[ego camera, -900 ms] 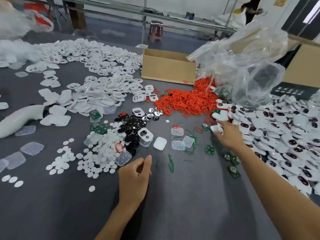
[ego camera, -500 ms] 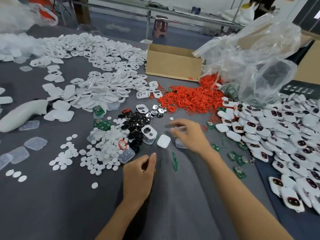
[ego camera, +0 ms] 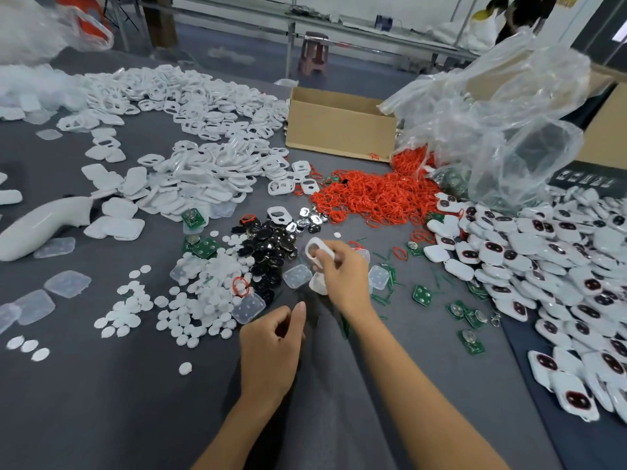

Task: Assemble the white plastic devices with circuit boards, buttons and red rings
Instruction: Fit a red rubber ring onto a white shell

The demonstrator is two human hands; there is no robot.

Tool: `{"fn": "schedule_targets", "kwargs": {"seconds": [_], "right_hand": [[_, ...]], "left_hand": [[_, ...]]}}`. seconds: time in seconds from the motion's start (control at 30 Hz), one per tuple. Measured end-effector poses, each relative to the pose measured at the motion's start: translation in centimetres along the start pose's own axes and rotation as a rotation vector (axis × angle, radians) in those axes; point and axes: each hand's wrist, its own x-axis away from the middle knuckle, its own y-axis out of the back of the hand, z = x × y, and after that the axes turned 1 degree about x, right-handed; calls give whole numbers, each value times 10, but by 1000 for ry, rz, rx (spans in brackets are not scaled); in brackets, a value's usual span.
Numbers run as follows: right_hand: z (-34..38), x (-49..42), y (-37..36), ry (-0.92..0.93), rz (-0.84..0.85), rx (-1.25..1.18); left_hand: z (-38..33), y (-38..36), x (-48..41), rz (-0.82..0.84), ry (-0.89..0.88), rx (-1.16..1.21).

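Observation:
My right hand (ego camera: 342, 273) holds a white front shell with an oval cutout (ego camera: 315, 250) in its fingers, and a second white shell piece (ego camera: 318, 283) shows under the palm. My left hand (ego camera: 273, 344) rests on the grey cloth nearer me, fingers loosely curled, holding nothing. Just left of the right hand lie black oval buttons (ego camera: 271, 244), white round pads (ego camera: 203, 293) and clear covers (ego camera: 249, 307). Green circuit boards (ego camera: 422, 295) lie to the right. A heap of red rings (ego camera: 373, 195) spreads behind. Finished white devices (ego camera: 543, 262) pile up at the right.
Heaps of white shells (ego camera: 190, 178) cover the back left. A cardboard box (ego camera: 339, 130) and a crumpled clear plastic bag (ego camera: 502, 130) stand at the back. A white handheld tool (ego camera: 37, 222) lies at the left. A person stands far back at the right.
My right hand came from the finished pile at the right to the middle and picked up the white shell with the cutout. My left hand stayed where it was.

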Motion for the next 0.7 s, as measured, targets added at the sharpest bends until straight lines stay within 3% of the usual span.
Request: {"fn": "schedule_targets", "kwargs": {"seconds": [0.13,0.23,0.33,0.47,0.6,0.7], "right_hand": [[-3,11,16,-229,15,-573],[-14,24,20,-269,40,-755],[-23,29,21,-274,4,-776],[-26,26,23,-251,-49,-784],[-29,30,23,-155,69,-791],[-29,30,22,-82,70,-720]], "left_hand": [[0,-1,1,9,25,14],[-4,-5,-2,-8,45,75],[-19,-19,-16,49,73,204],[-27,-41,-40,24,-21,183],[-15,-53,-50,86,3,177],[-9,-56,-53,164,43,302]]}}
